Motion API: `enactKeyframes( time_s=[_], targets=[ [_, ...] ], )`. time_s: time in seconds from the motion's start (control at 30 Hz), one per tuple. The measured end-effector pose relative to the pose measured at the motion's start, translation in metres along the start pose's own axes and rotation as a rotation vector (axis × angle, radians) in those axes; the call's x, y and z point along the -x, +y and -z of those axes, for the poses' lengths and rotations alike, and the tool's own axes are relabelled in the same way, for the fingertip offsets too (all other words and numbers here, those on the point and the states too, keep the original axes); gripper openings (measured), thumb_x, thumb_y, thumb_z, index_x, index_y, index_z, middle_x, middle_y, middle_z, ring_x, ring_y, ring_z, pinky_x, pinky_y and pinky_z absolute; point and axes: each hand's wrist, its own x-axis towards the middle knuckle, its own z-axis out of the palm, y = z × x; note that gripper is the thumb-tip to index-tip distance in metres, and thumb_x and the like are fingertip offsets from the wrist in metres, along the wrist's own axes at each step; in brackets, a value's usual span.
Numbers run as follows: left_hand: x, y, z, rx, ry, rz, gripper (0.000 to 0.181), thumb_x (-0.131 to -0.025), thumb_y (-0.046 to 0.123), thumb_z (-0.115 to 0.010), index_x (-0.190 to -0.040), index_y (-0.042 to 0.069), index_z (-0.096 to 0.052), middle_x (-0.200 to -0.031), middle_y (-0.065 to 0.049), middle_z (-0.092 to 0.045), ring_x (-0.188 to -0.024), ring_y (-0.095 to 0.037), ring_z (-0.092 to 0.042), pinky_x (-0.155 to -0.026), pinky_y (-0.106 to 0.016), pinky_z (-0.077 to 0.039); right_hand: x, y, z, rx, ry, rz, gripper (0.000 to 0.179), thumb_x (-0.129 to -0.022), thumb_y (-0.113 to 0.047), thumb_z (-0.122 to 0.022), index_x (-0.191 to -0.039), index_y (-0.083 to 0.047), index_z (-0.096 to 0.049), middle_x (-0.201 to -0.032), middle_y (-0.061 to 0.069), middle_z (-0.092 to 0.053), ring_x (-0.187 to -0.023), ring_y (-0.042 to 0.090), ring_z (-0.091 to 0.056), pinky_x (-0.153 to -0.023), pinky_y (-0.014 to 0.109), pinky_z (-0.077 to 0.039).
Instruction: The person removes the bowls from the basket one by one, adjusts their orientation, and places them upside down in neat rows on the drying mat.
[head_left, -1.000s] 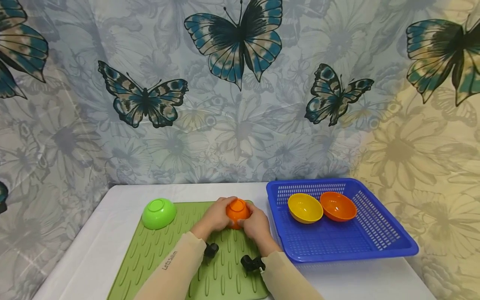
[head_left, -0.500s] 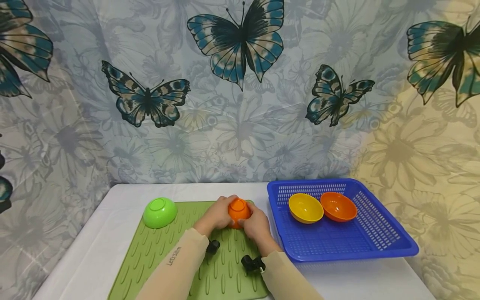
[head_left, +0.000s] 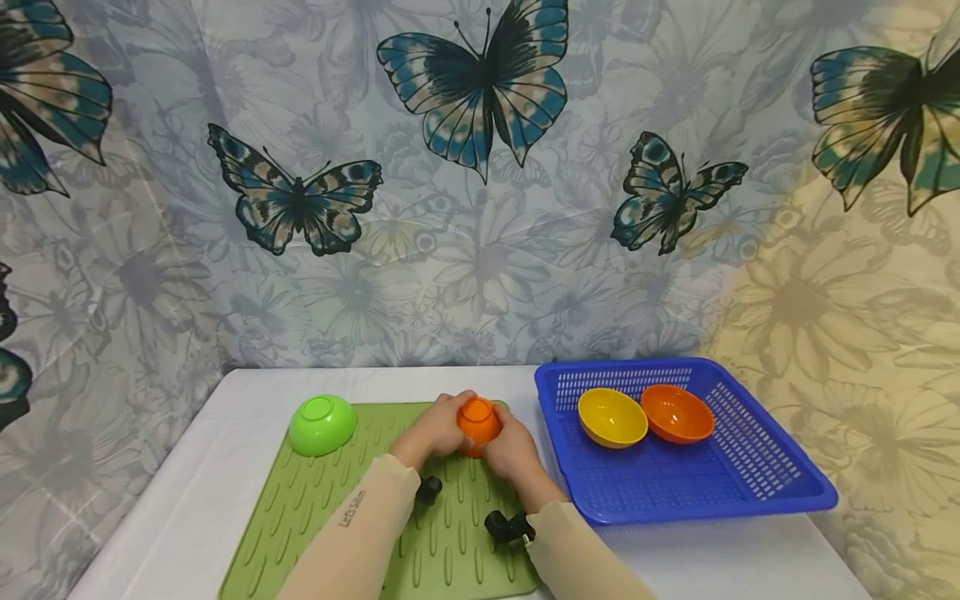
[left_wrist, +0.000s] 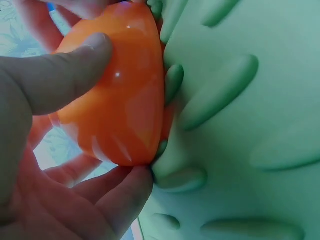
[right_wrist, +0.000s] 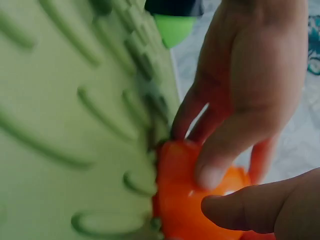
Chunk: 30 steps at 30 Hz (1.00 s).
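A small orange bowl (head_left: 478,423) sits upside down at the far right corner of the green ridged mat (head_left: 292,504). From its left side my left hand (head_left: 438,427) grips it, the thumb (left_wrist: 85,62) laid over the curved wall and fingers around the rim. My right hand (head_left: 514,448) holds the opposite side; in the right wrist view its thumb (right_wrist: 245,207) lies across the orange wall. The right hand's other fingers are mostly hidden there. Rim and mat meet in the left wrist view. A larger green bowl (head_left: 322,425) rests upside down at the mat's far left corner.
Right of the mat stands a blue plastic basket (head_left: 705,510). Inside it, a yellow bowl (head_left: 612,418) and another orange bowl (head_left: 677,414) lie side by side, tilted with openings up. A white cloth covers the table (head_left: 191,450). Behind hangs a butterfly-patterned curtain (head_left: 487,275).
The head view has shifted slightly. Both hands stay on the orange bowl at the same spot, and the right thumb now sits a little farther right, baring more of its wall.
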Motion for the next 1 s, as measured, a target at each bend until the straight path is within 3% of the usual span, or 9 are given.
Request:
enactKeyframes(
  time_s=[0.13,0.27,0.4,0.53,0.63,0.8,0.9,1.0],
  targets=[
    [0.001,0.000,0.000,0.001,0.016,-0.009,0.082,-0.067,0.011,-0.078,-0.140,0.018,-0.042,-0.117,-0.015,-0.047,-0.094,-0.025,-0.053,-0.082,-0.041,-0.045,0.008,-0.014,0.006,0.015,-0.043,0.118,0.069,-0.073,-0.004,-0.073,-0.136,-0.002,-0.045,-0.125,0.018,-0.053,-0.108,0.032,-0.051,-0.090,0.047,-0.042],
    [0.001,0.000,0.000,-0.022,0.032,-0.035,0.078,-0.071,0.011,-0.074,-0.142,0.016,-0.041,-0.117,-0.015,-0.048,-0.093,-0.024,-0.053,-0.081,-0.038,-0.045,0.023,-0.039,0.025,0.062,-0.116,0.196,0.074,-0.075,-0.011,-0.076,-0.140,-0.006,-0.042,-0.138,0.022,-0.039,-0.119,0.038,-0.043,-0.092,0.052,-0.039],
    [0.002,0.000,-0.001,-0.016,0.024,-0.050,0.071,-0.078,0.018,-0.072,-0.142,0.016,-0.041,-0.115,-0.015,-0.048,-0.092,-0.024,-0.053,-0.080,-0.039,-0.045,0.039,-0.064,0.059,-0.007,-0.214,0.210,0.075,-0.077,-0.015,-0.075,-0.143,-0.017,-0.039,-0.149,0.018,-0.024,-0.129,0.039,-0.031,-0.097,0.055,-0.033],
    [0.003,0.001,-0.002,0.026,0.010,-0.025,0.076,-0.074,0.017,-0.077,-0.141,0.018,-0.041,-0.116,-0.014,-0.047,-0.095,-0.026,-0.053,-0.084,-0.043,-0.044,0.045,-0.070,0.107,-0.171,-0.395,0.201,0.074,-0.079,-0.026,-0.075,-0.143,-0.031,-0.038,-0.151,0.004,-0.022,-0.133,0.037,-0.024,-0.096,0.056,-0.034],
    [0.003,0.001,-0.003,0.046,0.005,-0.009,0.081,-0.069,0.012,-0.079,-0.141,0.018,-0.041,-0.118,-0.015,-0.046,-0.098,-0.028,-0.052,-0.085,-0.046,-0.043,0.041,-0.061,0.149,-0.370,-0.585,0.141,0.073,-0.084,-0.026,-0.071,-0.145,-0.033,-0.033,-0.152,-0.001,-0.018,-0.134,0.038,-0.021,-0.093,0.056,-0.037],
    [0.002,-0.001,-0.004,0.057,0.005,0.003,0.081,-0.069,0.012,-0.079,-0.141,0.020,-0.042,-0.119,-0.015,-0.046,-0.099,-0.029,-0.052,-0.086,-0.046,-0.043,0.017,-0.021,0.220,-0.718,-0.804,0.062,0.061,-0.100,-0.019,-0.045,-0.152,-0.023,-0.013,-0.154,0.010,0.003,-0.135,0.045,-0.005,-0.094,0.063,-0.031],
    [0.001,-0.003,-0.004,0.058,0.008,0.004,0.081,-0.069,0.013,-0.079,-0.141,0.021,-0.042,-0.120,-0.014,-0.046,-0.100,-0.028,-0.052,-0.087,-0.046,-0.042,0.001,0.009,0.260,-0.801,-0.812,0.001,0.055,-0.103,-0.024,-0.031,-0.152,-0.024,-0.005,-0.153,0.013,0.014,-0.133,0.049,0.004,-0.094,0.067,-0.026],
    [0.001,-0.003,-0.003,0.060,0.009,0.004,0.081,-0.070,0.014,-0.080,-0.141,0.021,-0.042,-0.122,-0.013,-0.046,-0.102,-0.029,-0.052,-0.088,-0.047,-0.042,-0.009,0.034,0.291,-0.714,-0.684,-0.102,0.059,-0.102,-0.027,-0.035,-0.152,-0.024,-0.004,-0.152,0.012,0.018,-0.132,0.051,0.007,-0.093,0.069,-0.024]
  ],
)
